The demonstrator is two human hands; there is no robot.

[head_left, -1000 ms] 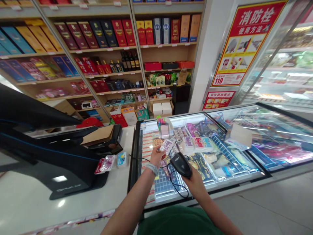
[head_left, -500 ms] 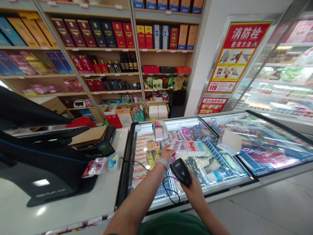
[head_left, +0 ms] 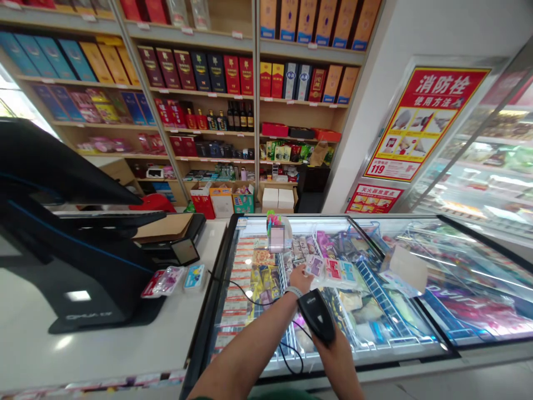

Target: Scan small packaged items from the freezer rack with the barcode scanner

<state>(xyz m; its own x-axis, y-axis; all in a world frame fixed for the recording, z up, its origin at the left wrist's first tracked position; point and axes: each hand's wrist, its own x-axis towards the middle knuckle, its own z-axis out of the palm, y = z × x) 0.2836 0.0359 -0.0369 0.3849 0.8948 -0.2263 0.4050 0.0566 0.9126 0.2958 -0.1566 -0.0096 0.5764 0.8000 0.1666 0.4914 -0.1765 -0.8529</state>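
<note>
My left hand (head_left: 300,278), with a pale band at its wrist, is over the glass freezer top at the left end of a row of small packs. Its fingers are at the edge of a purple-and-white pack (head_left: 315,266). Right beside that pack lie a red-and-white pack (head_left: 333,269) and a blue-and-white pack (head_left: 348,271). My right hand (head_left: 333,347) is wrapped round a black handheld scanner (head_left: 317,315), its head pointing up and left towards my left wrist. A black cable (head_left: 287,364) loops across the glass below.
The counter (head_left: 166,333) at the left bears a black terminal (head_left: 75,266), a purple-and-white pack (head_left: 169,280) and a blue pack (head_left: 194,276). An open carton (head_left: 406,266) stands on the freezer (head_left: 245,358) at the right. Shelves of boxes stand behind.
The view has shifted, so the shelves and freezer appear lower. The purple-and-white pack at my left fingers now lies in line with the red and blue packs. The scanner stays in my right hand.
</note>
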